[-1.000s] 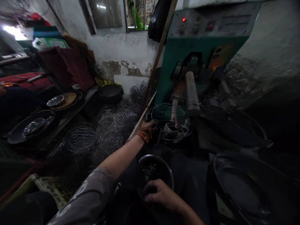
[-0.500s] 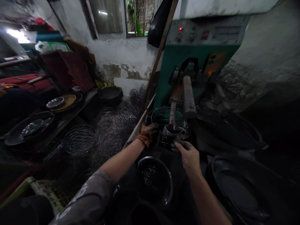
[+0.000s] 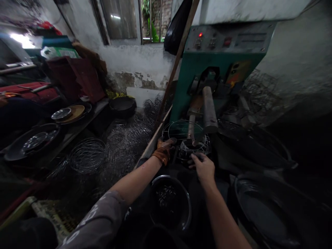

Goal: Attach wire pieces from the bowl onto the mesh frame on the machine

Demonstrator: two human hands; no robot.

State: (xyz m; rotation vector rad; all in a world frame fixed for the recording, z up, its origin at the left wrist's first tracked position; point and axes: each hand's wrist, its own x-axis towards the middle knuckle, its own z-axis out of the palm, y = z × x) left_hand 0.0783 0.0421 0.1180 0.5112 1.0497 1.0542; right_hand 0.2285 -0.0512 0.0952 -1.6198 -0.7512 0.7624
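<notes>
Right hand [image 3: 203, 166] has moved forward since half a second ago, from just short of the wire basket [image 3: 193, 147] to its near rim; a second ago it was low by the steel bowl [image 3: 171, 200]. Left hand, head view steady otherwise. Landmark: green machine [image 3: 218, 65]. Far left of the machine, a shelf holds dark pans [image 3: 33, 140] and a small metal dish [image 3: 61, 113] on a wooden plate. Nearer the machine, loose wire frames [image 3: 89, 154] lie heaped on the floor, with a black pot [image 3: 122, 103] behind them by the wall. Left hand [image 3: 164, 150], in a worn orange-brown glove, rests at the left rim of the wire basket, just under the machine's left front; fingers curled, whether they clasp the wire cannot be told. Wire basket sits directly below the machine's two projecting metal arms [image 3: 209, 107], touching the thinner one. Right hand is bare, fingers bent narrow onto the basket's near edge, seemingly pinching the wire. Steel bowl stands in front of the machine, between the two forearms, holding small wire bits. Right of the machine, large dark pans [image 3: 269, 207], dim.
</notes>
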